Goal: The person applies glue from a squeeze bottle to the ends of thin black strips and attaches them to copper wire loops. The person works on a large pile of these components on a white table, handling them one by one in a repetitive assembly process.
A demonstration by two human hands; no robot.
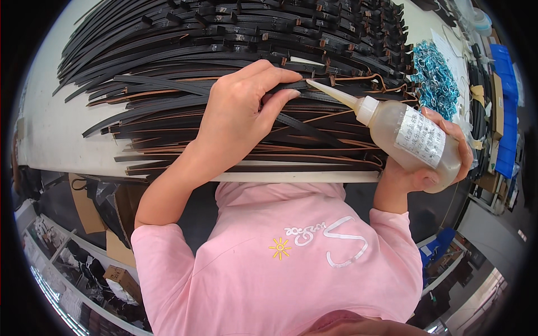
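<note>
My left hand (238,112) is closed, thumb and forefinger pinching a black strap (301,85) over the pile. My right hand (402,176) wraps round a translucent squeeze bottle (395,131) from below. The bottle has a white label, a white collar and a long tapered nozzle (333,94). It lies tilted, its nozzle tip close to the pinched strap by my left fingertips; whether they touch I cannot tell. Any liquid at the tip is too small to make out.
Many black straps (185,45) with brown edges and small loops cover the white table (42,106). Turquoise chains (434,75) are heaped at the right. Beyond them stand blue bins (504,84). A shelf with a cardboard box (123,283) is at the lower left.
</note>
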